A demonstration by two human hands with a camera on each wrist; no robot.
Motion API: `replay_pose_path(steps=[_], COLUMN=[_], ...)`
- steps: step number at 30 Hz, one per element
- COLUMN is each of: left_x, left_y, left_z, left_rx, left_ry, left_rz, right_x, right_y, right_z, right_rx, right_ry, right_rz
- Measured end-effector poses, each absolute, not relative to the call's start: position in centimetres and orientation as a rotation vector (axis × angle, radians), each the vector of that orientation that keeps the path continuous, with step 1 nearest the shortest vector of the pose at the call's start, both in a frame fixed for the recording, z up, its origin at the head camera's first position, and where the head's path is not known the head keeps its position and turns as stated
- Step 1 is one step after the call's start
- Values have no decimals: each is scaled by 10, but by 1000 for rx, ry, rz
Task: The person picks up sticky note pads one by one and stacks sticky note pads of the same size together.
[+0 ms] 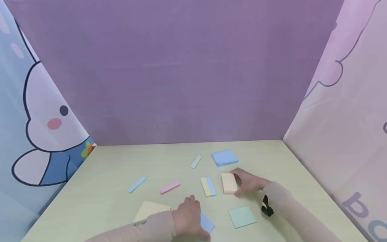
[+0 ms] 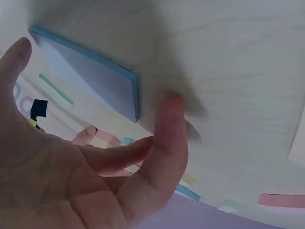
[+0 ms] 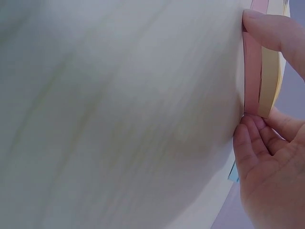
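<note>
My right hand (image 1: 249, 181) holds a peach sticky note pad (image 1: 228, 184) by two opposite edges, thumb at one end and fingertips at the other. In the right wrist view that stack shows a pink layer (image 3: 252, 71) against a cream layer (image 3: 268, 81). Over a blue sticky note pad (image 1: 207, 223) reaches my left hand (image 1: 188, 216). The left wrist view has this blue pad (image 2: 90, 71) lying between the spread thumb and loosely bent fingers, with gaps on both sides. Part of it is hidden under the hand in the head view.
A cream pad (image 1: 151, 209) lies beside the left forearm, a mint pad (image 1: 243, 216) nearer the right. Further back are a thick blue pad (image 1: 225, 157), a mint strip (image 1: 196, 162), yellow and blue strips (image 1: 208, 187), a pink strip (image 1: 170, 187) and a blue strip (image 1: 137, 184).
</note>
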State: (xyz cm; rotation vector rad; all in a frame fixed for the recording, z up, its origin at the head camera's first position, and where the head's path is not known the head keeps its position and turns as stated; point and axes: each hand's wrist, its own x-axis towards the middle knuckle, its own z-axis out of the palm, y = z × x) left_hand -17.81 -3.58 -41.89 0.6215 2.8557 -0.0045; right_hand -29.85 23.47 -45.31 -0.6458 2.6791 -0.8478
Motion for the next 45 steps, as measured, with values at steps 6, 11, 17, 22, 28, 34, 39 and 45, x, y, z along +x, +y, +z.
replay_pose_path(steps=[6,11,17,22,28,34,39,45], left_x=[-179,-183,-195,-206,-209,-205,-200,-199], left_y=[-35,-38,-45,-51,-56,-66,-71,-71], left_z=[-420,-417,-418,-425,-427,-431,-429,-426], left_rx=[662,673,835,951,995,922,915,914], left_ry=[2864,2842,2770,2717,2699,2750,2761,2749], left_rz=[22,48,-20,33,99,160,218,241], right_x=[-299,-300,-298,-298,-299,-299,-298,-297], right_y=[235,236,238,238,238,238,237,236], right_z=[-453,-454,-457,-457,-457,-458,-456,-454], right_rx=[-628,-617,-620,-626,-628,-666,-646,-632], right_ry=[2681,2682,2676,2674,2671,2669,2662,2677], right_rz=[-838,-844,-857,-861,-855,-863,-888,-872])
